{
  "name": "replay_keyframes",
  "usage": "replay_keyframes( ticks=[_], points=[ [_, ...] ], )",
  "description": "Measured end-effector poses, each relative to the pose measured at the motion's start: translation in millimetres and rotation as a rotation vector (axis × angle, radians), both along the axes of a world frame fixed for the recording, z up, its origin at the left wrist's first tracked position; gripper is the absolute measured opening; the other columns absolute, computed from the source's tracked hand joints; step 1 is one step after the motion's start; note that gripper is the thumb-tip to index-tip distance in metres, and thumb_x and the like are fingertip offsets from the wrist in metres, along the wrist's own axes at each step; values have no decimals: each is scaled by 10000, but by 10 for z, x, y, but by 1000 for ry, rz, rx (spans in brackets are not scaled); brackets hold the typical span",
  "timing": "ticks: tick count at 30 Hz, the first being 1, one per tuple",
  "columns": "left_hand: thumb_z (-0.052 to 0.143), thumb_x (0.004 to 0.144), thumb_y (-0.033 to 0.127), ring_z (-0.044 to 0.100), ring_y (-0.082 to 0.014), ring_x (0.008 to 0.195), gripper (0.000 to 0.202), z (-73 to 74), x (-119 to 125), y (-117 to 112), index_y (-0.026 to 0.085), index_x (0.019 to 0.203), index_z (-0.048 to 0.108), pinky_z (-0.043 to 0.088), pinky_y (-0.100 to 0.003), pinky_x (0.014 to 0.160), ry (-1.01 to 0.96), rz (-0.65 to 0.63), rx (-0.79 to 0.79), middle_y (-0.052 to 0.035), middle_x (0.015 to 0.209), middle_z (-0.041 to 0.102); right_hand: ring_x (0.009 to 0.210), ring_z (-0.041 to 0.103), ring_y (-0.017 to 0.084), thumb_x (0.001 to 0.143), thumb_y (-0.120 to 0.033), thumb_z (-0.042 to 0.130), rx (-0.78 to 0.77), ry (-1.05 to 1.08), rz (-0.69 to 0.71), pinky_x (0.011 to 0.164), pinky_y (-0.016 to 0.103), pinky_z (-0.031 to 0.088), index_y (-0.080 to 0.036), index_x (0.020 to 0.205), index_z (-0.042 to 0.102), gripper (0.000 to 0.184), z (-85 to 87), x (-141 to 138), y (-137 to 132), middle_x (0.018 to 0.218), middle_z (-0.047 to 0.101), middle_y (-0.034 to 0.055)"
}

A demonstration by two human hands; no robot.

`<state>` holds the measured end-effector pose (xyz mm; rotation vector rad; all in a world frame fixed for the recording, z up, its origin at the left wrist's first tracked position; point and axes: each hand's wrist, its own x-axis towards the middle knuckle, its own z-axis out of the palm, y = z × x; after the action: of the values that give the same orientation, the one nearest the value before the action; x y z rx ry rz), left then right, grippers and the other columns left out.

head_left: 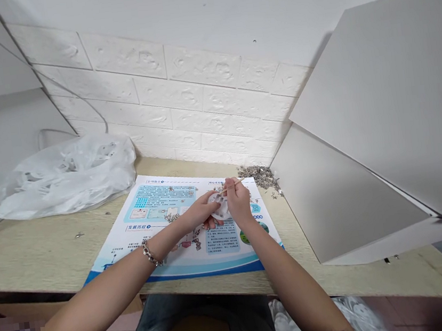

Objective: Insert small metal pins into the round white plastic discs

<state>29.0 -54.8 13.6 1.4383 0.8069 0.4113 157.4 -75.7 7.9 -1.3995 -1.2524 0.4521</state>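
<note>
Over a printed poster sheet (225, 266), my left hand (204, 210) is closed round a white round disc (219, 212) that carries small dark spots. My right hand (238, 201) pinches a thin wooden stick (238, 180), its lower end at the disc's upper edge. Fingers cover parts of both things. Small metal pieces (172, 217) lie on the poster left of my hands, and several more (197, 239) are just below them.
A heap of small metal pieces (260, 175) sits against the wall beyond the poster. At left on the table (47, 256) rests a white plastic bag (72, 173) with pale parts inside. Grey panels (352, 187) lean at right.
</note>
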Motion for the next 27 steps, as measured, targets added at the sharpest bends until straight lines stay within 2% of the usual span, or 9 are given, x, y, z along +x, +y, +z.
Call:
replay_keyframes(
  ticks=[8,15,27],
  points=[
    [414,827,305,505,-103,396,428,20,0,-26,177,1232,363,368,-165,346,7,0,-19,-43,595,629,500,432,102,855,-491,322,26,-91,29,488,220,316,-176,644,409,389,-64,16,27,537,447,-11],
    [389,825,264,497,-101,377,407,32,15,-39,151,1215,375,349,-161,334,-30,21,-20,-40,576,622,481,416,98,874,-470,291,97,29,-27,482,222,318,-176,662,411,382,-70,0,15,516,419,-20],
    [386,806,225,503,-108,368,386,19,27,-42,164,1187,393,352,-164,327,-12,36,-12,-34,555,619,470,400,98,868,-474,307,65,-46,-28,465,225,293,-176,652,413,383,-44,-1,9,508,410,-19]
  ],
)
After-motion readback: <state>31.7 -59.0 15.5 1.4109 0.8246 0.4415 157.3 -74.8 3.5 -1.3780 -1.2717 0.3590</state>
